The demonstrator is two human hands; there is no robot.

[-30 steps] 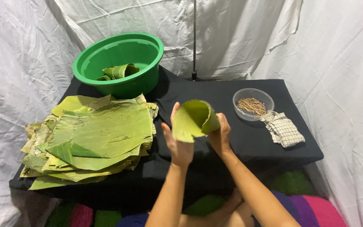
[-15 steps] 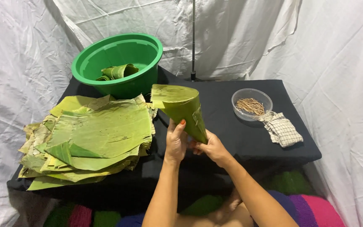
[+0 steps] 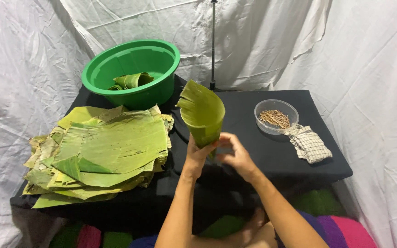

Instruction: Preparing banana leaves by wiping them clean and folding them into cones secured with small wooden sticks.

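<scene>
A banana leaf rolled into a cone (image 3: 202,112) stands upright over the middle of the black table, wide mouth up. My left hand (image 3: 197,155) grips its narrow lower end from the left. My right hand (image 3: 235,154) pinches the same tip from the right, fingers curled against the leaf. Both hands meet at the cone's point, just above the table's front half.
A thick stack of flat banana leaves (image 3: 102,154) covers the left of the black table (image 3: 272,158). A green basin (image 3: 132,62) at the back left holds rolled leaf cones (image 3: 132,81). At the right are a clear bowl of thin sticks (image 3: 275,117) and a checked cloth (image 3: 309,144). White sheets hang all around.
The leaf cone went from lying open-mouthed toward me to tilted, then upright. My hands slid down from its sides to its narrow tip.
</scene>
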